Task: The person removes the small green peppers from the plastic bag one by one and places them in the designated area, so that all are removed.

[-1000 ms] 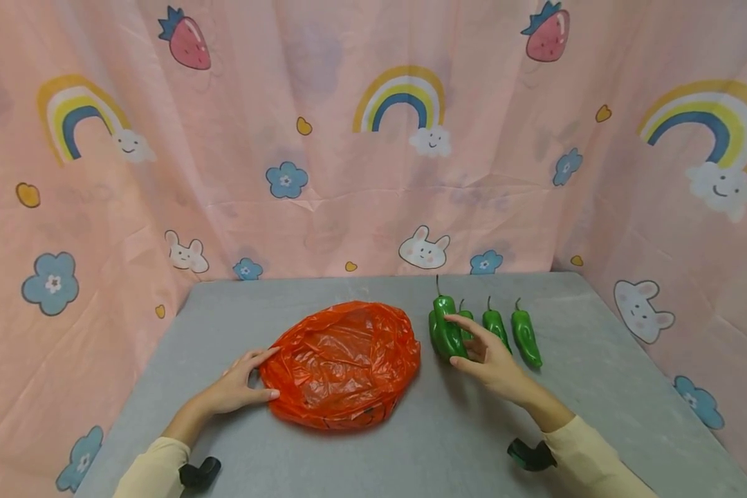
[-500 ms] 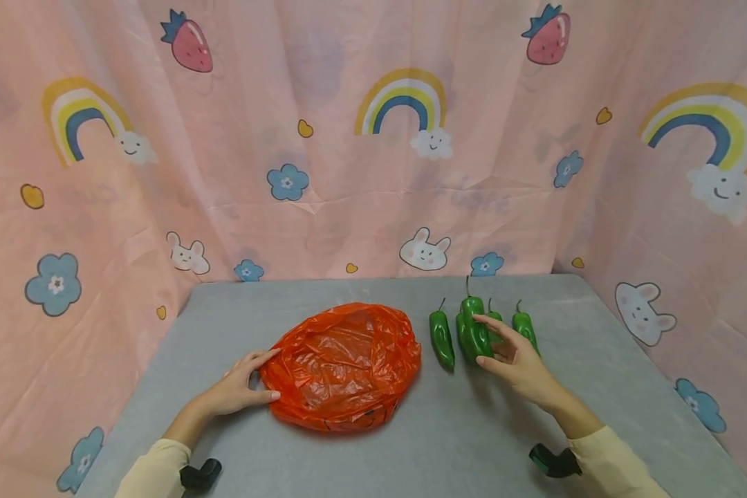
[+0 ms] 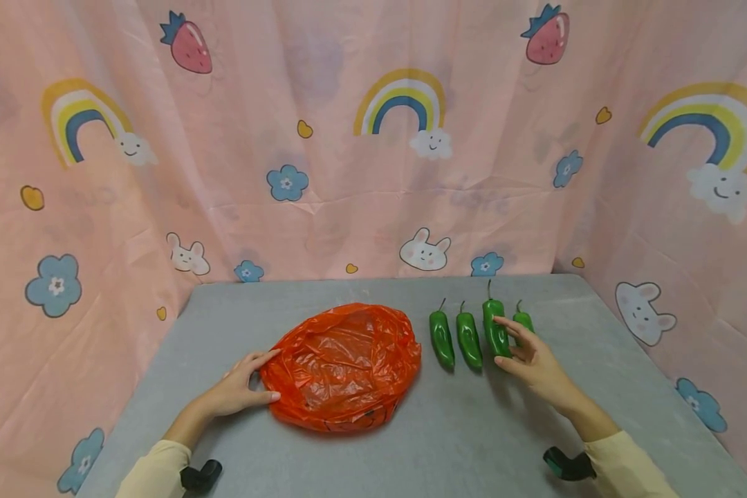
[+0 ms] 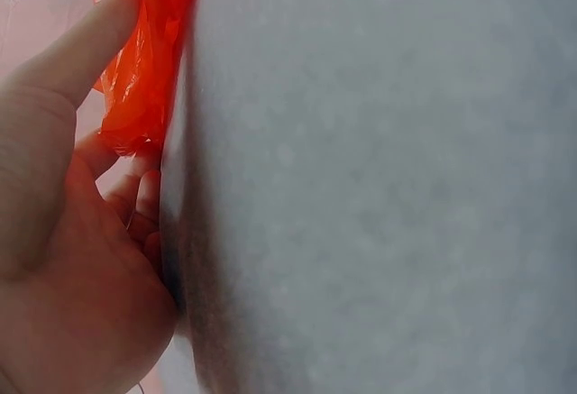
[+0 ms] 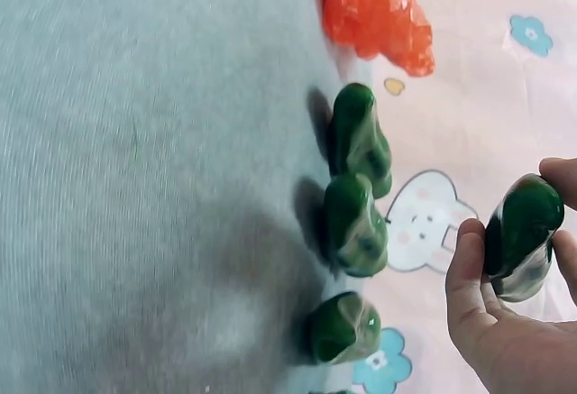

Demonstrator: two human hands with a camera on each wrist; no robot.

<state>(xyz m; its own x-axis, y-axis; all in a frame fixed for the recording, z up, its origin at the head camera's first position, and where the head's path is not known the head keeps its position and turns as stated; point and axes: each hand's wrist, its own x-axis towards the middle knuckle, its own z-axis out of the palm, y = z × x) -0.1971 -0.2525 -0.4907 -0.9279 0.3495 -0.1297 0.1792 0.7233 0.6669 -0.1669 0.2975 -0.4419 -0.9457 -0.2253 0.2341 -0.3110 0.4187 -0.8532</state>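
Observation:
My right hand (image 3: 532, 363) holds a glossy green chili pepper (image 5: 527, 232) between thumb and fingers, stem pointing away, lifted off the table. In the head view it overlaps the right part of a row of similar peppers. Two of these, the leftmost pepper (image 3: 442, 340) and its neighbour (image 3: 469, 339), lie fully in sight. A further pepper (image 3: 523, 321) shows partly behind the fingers. My left hand (image 3: 239, 387) rests at the left edge of a crumpled orange plastic bag (image 3: 348, 366), thumb and forefinger spread and touching it. The bag's mouth gapes upward.
The grey table (image 3: 373, 463) extends on all sides of the bag and peppers. Behind and beside it hangs a pink curtain (image 3: 324, 228) printed with rainbows, rabbits and flowers. A black wrist device (image 3: 200, 474) sits at the left cuff, another device (image 3: 569, 463) at the right.
My right hand has moved rightward along the row with the held pepper, uncovering the two leftmost peppers. The left hand and the bag have stayed put.

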